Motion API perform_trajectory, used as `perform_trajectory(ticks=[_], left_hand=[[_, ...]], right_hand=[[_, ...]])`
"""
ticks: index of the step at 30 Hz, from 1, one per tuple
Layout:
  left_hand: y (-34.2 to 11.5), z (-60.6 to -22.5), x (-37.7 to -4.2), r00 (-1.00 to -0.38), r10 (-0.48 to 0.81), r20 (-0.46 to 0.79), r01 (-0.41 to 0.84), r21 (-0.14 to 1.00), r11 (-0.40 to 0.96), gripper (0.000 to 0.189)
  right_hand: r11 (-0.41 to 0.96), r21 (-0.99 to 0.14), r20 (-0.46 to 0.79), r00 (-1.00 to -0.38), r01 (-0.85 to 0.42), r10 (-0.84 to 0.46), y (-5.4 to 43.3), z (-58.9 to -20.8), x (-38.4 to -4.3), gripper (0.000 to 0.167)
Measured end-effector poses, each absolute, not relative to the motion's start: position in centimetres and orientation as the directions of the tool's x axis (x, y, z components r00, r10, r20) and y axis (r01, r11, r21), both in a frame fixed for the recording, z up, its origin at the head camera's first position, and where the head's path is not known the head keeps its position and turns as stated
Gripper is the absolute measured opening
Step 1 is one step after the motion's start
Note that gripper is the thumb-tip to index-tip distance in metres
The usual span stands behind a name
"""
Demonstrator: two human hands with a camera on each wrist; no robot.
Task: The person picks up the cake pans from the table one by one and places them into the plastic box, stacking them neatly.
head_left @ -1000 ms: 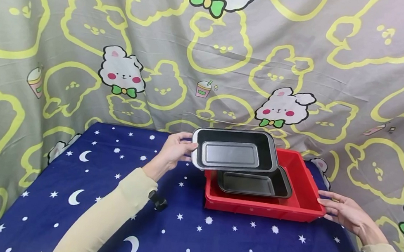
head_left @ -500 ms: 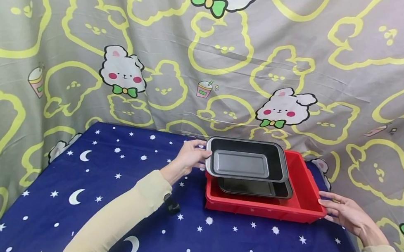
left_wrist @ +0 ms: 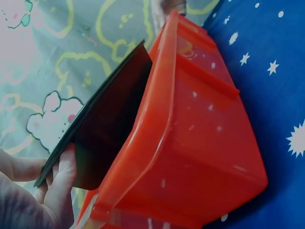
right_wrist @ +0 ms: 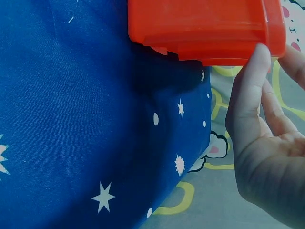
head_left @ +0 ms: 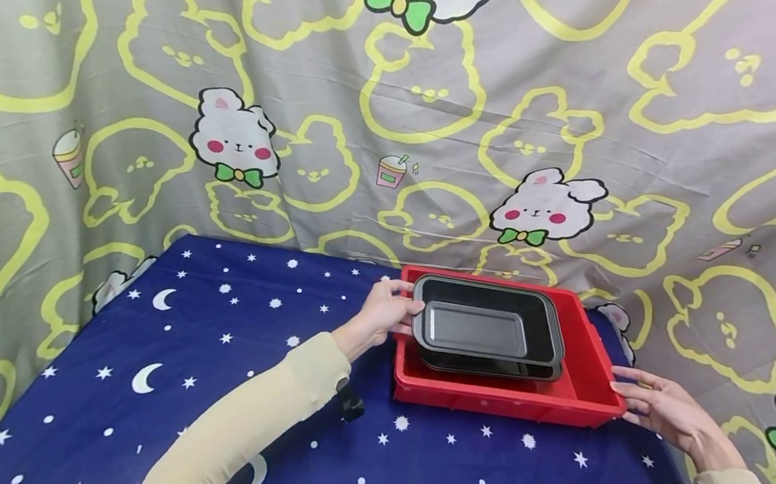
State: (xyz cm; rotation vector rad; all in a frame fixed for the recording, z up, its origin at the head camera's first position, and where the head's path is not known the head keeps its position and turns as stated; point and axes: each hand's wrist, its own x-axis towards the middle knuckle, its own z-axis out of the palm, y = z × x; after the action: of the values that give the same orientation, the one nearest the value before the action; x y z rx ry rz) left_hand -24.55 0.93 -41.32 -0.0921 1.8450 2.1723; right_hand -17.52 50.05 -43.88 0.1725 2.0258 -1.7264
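My left hand pinches the left rim of a dark rectangular loaf pan, thumb on top and fingers beneath. This pan is tilted over a second dark loaf pan, which lies in a red plastic tray and is mostly covered. In the left wrist view, the held loaf pan slants past the tray's rim, its lower edge hidden. My right hand holds the tray's right rim; in the right wrist view, fingertips touch the red tray wall on the outside.
The tray stands on a table with a dark blue star-and-moon cloth, near its back right corner. Right behind the table hangs a grey curtain with yellow outlines and rabbits. Black straps with small devices sit on both wrists.
My left hand has moved right and down with the held loaf pan, bringing it over the tray and covering more of the lower pan. The right hand and tray have stayed put.
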Motion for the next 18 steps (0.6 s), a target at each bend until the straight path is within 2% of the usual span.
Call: perform_trajectory(ticks=[18], left_hand=[[2.5,-41.6,-24.3,-0.947,0.198,-0.251,-0.271,0.96,-0.077,0.038]], right_hand=[[0.203,-0.9,-0.423,-0.884,0.385,-0.2,50.2,-44.0,-17.5,0.034]])
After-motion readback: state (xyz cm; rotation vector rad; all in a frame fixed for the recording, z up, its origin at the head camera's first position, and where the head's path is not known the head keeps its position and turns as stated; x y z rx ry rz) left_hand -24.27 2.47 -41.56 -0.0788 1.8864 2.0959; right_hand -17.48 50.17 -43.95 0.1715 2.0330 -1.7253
